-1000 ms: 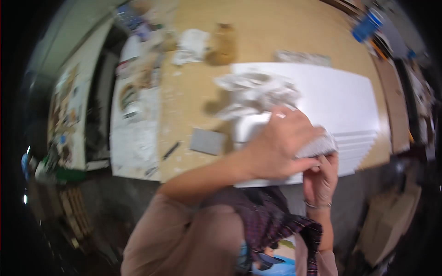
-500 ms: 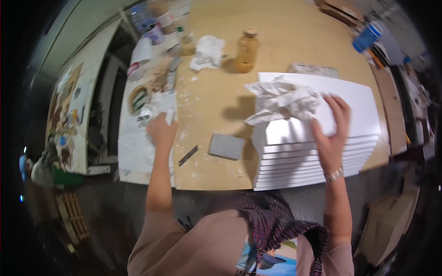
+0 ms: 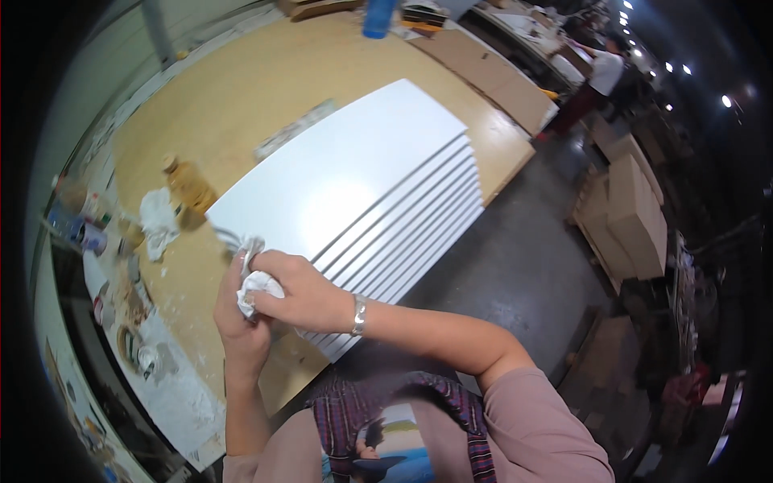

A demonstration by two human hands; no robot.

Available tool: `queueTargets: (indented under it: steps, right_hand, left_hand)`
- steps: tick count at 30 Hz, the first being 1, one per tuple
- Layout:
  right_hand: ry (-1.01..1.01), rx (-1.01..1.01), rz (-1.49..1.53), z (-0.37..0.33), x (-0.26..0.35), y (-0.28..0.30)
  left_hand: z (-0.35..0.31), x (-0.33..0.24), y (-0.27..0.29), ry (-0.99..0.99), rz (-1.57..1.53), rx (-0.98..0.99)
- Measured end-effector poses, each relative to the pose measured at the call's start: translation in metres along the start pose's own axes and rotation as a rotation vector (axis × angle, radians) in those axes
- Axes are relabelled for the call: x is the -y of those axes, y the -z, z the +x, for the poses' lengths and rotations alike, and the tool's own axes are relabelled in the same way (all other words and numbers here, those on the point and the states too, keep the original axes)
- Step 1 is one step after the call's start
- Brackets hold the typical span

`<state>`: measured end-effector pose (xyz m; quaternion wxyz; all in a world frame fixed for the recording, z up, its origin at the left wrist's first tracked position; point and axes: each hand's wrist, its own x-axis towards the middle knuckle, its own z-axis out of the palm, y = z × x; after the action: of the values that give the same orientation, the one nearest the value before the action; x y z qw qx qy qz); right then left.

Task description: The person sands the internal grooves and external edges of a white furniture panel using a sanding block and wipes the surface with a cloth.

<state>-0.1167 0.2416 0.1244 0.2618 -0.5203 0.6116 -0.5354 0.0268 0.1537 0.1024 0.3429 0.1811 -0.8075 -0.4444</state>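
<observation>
In front of me my left hand (image 3: 235,314) and my right hand (image 3: 310,296) meet over the near left corner of a stack of white panels (image 3: 330,177). Both are closed on a crumpled white rag (image 3: 259,291), bunched up with parts of it sticking out between the fingers. A metal bracelet (image 3: 359,314) circles my right wrist. The panels lie fanned like steps, their edges toward me. Left of the stack stands a bottle of amber liquid (image 3: 192,185), and another crumpled white piece (image 3: 159,219) lies beside it.
A long pale block (image 3: 294,129) lies behind the panels on the tan table (image 3: 241,88). Along the left are a tape roll (image 3: 127,344) and several bottles. A blue bottle (image 3: 378,18) stands at the back. Cardboard boxes (image 3: 636,209) sit at right; a person (image 3: 604,72) stands far right.
My view has swung to the right. The rag was at my right hand above the panels; both hands have come together on it. My left hand has left the white-covered left side.
</observation>
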Motion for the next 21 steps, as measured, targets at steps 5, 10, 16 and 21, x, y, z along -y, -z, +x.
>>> queueTargets:
  steps: [5, 10, 16, 21]
  right_hand:
    - [-0.069, -0.171, -0.179, -0.005, -0.020, 0.129]
    - [-0.182, -0.586, -0.923, 0.013, -0.099, 0.293]
    - [-0.435, -0.200, -0.616, 0.033, -0.194, 0.366]
    - [-0.413, -0.114, -0.502, 0.027, -0.188, 0.382]
  left_hand:
    - [0.008, 0.006, -0.022, 0.125, -0.225, -0.016]
    - [0.017, -0.023, -0.070, 0.034, 0.111, 0.019]
    - [0.117, -0.080, -0.264, -0.371, 0.522, 0.098]
    - [0.109, -0.052, -0.316, -0.364, 0.898, 0.126]
